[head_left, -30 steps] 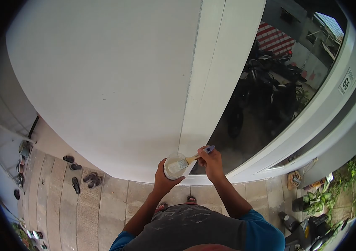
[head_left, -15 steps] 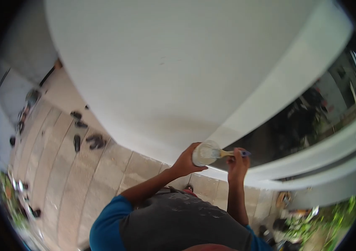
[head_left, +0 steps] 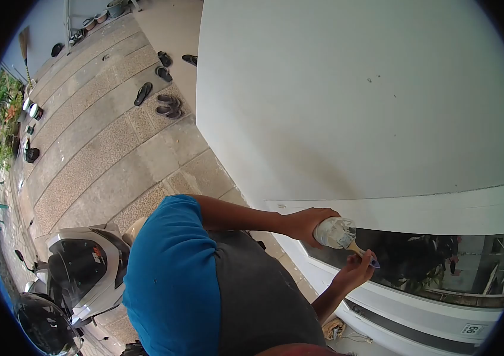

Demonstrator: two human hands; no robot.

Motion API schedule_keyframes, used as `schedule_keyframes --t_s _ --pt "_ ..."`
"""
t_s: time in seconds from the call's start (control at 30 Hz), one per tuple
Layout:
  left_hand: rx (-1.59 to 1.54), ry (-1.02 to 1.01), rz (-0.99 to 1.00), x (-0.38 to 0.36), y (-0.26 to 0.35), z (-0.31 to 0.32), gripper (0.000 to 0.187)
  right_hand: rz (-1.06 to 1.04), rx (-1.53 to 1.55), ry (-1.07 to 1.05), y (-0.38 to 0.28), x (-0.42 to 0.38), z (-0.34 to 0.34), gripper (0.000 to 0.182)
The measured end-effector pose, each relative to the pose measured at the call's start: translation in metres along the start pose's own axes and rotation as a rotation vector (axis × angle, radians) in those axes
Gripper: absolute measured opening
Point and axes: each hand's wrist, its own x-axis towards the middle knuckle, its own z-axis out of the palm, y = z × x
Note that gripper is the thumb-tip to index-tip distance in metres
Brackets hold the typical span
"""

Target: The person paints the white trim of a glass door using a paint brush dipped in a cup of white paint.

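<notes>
One cup (head_left: 330,232) is near the lower right, in front of the dark glass (head_left: 412,256) and below the white wall (head_left: 335,118). The left hand (head_left: 311,225) has its fingers wrapped around the cup. One brush (head_left: 356,248) leans at the cup's mouth, its head over the opening; the right hand (head_left: 356,273) has its fingers closed on the handle. Two hands, one thing in each.

One small sign (head_left: 473,329) reading 66 is on the white frame at the lower right. On the paved floor (head_left: 127,148), left of the wall, lie six sandals (head_left: 143,94): two side by side, four single. One scooter (head_left: 83,270) stands at the near left, and one broom (head_left: 25,46) at the far left.
</notes>
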Motion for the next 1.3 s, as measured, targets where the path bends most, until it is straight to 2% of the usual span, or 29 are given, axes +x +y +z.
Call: schedule_keyframes --t_s 0.2,0.23,0.3,0.37,0.47,0.57,0.9,0.97,1.1,1.2,1.3 --pt "-0.006 -0.008 -0.036 -0.001 -0.002 0.001 0.093 0.008 0.008 0.037 0.006 0.001 -0.001 0.018" --pt "0.012 -0.06 -0.019 -0.001 -0.003 -0.001 0.093 -0.007 0.042 0.081 0.011 -0.001 -0.002 0.018" --pt "0.015 0.019 -0.066 -0.005 -0.006 0.0 0.097 0.056 0.089 0.024 0.021 0.0 -0.007 0.017" --pt "0.0 0.014 -0.125 -0.011 -0.009 -0.004 0.098 0.121 0.222 0.04 0.028 -0.002 -0.005 0.014" --pt "0.034 0.021 -0.102 -0.014 0.0 -0.013 0.097 0.224 0.337 0.045 0.029 -0.005 0.001 0.015" --pt "0.021 0.049 -0.148 -0.016 0.002 -0.025 0.098 0.2 0.357 -0.102 0.023 -0.008 0.012 0.015" --pt "0.109 0.046 -0.086 -0.007 0.014 -0.047 0.097 0.174 0.445 -0.161 0.014 -0.008 0.034 0.012" --pt "0.122 0.061 -0.083 -0.01 0.014 -0.049 0.098 0.096 0.374 -0.155 0.016 -0.01 0.037 0.012" --pt "0.128 0.084 -0.105 -0.015 0.017 -0.053 0.096 0.142 0.413 -0.166 0.01 -0.015 0.039 0.017" --pt "0.097 0.087 -0.111 -0.014 0.01 -0.056 0.095 0.101 0.36 -0.159 0.012 -0.016 0.04 0.018" --pt "0.066 0.078 -0.098 -0.009 0.01 -0.055 0.094 0.177 0.441 -0.142 0.01 -0.016 0.038 0.02"
